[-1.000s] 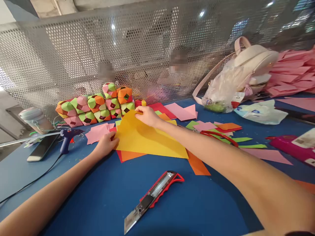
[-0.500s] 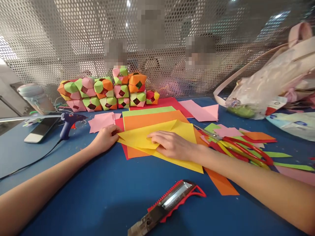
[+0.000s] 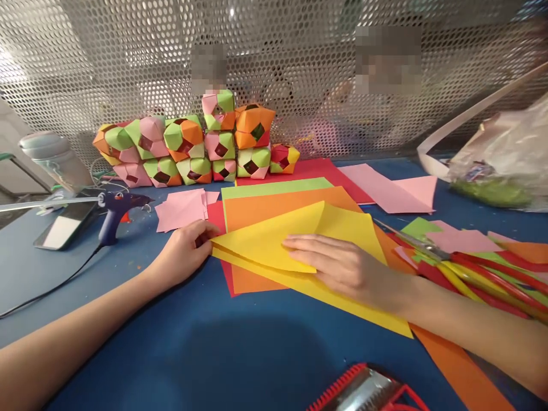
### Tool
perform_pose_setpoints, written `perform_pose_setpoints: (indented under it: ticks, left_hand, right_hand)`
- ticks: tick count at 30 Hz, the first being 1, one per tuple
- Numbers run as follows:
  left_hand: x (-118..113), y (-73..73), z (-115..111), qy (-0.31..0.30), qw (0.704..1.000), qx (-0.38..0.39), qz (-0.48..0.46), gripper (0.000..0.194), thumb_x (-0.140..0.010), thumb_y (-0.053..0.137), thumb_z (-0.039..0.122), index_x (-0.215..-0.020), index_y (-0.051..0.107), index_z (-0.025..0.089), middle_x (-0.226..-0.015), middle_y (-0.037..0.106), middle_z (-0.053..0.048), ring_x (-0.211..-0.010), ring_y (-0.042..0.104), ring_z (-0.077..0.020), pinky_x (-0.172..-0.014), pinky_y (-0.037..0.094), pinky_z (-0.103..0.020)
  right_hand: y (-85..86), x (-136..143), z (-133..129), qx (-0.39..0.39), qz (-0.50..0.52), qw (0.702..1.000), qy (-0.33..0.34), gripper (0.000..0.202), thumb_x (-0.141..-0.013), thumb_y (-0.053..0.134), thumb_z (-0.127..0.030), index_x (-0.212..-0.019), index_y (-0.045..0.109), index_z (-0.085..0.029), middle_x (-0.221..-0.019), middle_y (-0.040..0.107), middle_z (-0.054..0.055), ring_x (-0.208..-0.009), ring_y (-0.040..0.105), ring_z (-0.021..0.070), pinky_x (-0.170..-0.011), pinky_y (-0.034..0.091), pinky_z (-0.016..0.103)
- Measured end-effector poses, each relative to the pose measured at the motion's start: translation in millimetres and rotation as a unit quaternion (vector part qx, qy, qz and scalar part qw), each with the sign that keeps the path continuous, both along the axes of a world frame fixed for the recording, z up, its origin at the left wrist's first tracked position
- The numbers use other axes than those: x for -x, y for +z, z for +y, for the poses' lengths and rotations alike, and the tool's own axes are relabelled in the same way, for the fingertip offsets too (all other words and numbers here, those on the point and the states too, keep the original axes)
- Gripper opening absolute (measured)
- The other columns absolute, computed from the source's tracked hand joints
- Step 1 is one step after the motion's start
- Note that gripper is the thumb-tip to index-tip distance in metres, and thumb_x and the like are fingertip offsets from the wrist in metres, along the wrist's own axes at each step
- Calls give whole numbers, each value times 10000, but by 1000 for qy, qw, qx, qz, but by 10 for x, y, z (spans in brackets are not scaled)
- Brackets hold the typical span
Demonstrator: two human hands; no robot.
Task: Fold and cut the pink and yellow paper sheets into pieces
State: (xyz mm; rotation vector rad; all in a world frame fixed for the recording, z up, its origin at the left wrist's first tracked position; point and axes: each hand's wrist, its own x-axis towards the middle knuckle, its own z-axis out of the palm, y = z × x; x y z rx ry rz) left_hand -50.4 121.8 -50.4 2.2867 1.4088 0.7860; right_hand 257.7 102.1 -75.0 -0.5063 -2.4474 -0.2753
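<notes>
Work surface: blue table, its far edge backed by a perforated screen; near edge out of view. The yellow sheet is laid mid-surface, over an orange sheet, a green sheet and red paper; its upper left part is turned over as a flap.

The yellow sheet's left tip is pinched by the left hand, thumb against curled forefinger; the flap is covered by the right hand, fingers straight and together; its thumb is hidden, so whether paper is gripped or only pressed cannot be told.

A strip of under layer is seen below the flap's near edge; edges are judged not yet flush, if a matched edge is wanted. For a clean crease, the tip is best held firmly; the flap is best squared before any pressure; the fold is then best pressed from the pinched tip outward, along the upper side. Slipping is to be guarded against, since the sheet is borne by loose paper; a firmer crease is likely given by bare table.

Toward the near edge, right of centre, a red-edged cutter is partly cropped; sleeveless forearms are best carried clear.
</notes>
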Motion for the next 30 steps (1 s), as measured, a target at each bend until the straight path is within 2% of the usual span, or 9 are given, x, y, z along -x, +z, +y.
perform_pose_setpoints:
  ticks: [3,10,14,19,23,30]
  left_hand:
    - [-19,6,-14,-8,999,-21,24,220,-778,452,128,-921,611,182,-856,658,-12,-739,594,-136,-675,478,-260]
    - [34,31,-65,4,992,-65,105,176,-837,439,180,-897,604,187,-868,644,-35,-807,603,-170,-738,482,-294]
    - [112,67,-62,-20,994,-32,102,166,-852,451,226,-898,608,199,-895,653,-31,-799,606,-162,-747,483,-287]
    - [229,108,-7,-68,995,26,67,174,-860,486,259,-923,633,188,-884,645,-30,-754,589,-139,-696,478,-257]
    - [299,134,41,-126,989,45,65,195,-886,484,276,-934,651,187,-908,645,-37,-822,596,-147,-765,476,-263]
    - [293,178,54,-140,986,59,65,201,-870,482,286,-912,652,187,-911,648,-43,-851,599,-152,-801,474,-275]
  right_hand:
    - [9,-25,-17,3,-17,1000,3,317,-885,409,24,-1117,603,-72,-1105,703,165,-1083,656,202,-936,571,329]
    - [-12,-105,-46,22,-50,998,11,364,-913,390,-12,-1206,578,-116,-1161,692,118,-1194,586,197,-1012,527,367]
    - [-37,-115,-94,27,-29,999,-3,377,-907,403,-18,-1214,594,-124,-1198,675,123,-1217,570,205,-1021,522,375]
    - [-25,-112,-147,16,-45,999,-6,304,-910,443,-48,-1131,640,-117,-1140,700,120,-1125,632,203,-978,550,359]
    - [-9,-129,-169,11,-65,998,-2,324,-922,412,-52,-1136,641,-133,-1162,691,110,-1153,616,202,-982,543,356]
    - [59,-157,-184,5,-99,995,10,292,-912,445,-59,-1118,644,-115,-1177,681,142,-1140,625,227,-950,562,361]
